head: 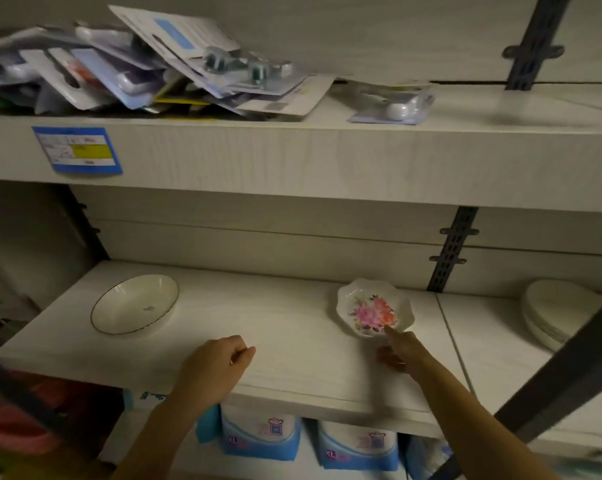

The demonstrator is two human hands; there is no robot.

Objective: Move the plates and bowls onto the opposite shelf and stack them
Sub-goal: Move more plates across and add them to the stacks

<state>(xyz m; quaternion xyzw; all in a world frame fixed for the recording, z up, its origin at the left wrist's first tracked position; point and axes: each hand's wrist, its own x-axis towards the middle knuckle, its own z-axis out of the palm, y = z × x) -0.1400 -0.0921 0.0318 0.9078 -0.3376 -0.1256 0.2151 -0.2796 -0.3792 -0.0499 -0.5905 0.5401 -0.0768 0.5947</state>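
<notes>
A small white plate with a pink and orange flower print [374, 308] and a wavy rim lies on the middle shelf [285, 341], right of centre. My right hand [401, 348] reaches to its near edge, one fingertip touching the rim and the fingers apart. On the left of the same shelf sits a white bowl with a thin dark rim [136, 304]. My left hand [216, 362] hovers over the shelf's front part with its fingers curled shut, holding nothing. A stack of plain white plates [556, 313] stands on the adjoining shelf at the far right.
The upper shelf [292, 157] carries a heap of blister packs [147, 64] and a blue price tag [77, 149]. Dark metal uprights [452, 251] stand behind the shelves; a dark diagonal bar [562, 368] crosses at right. Blue-and-white packages [261, 434] sit below.
</notes>
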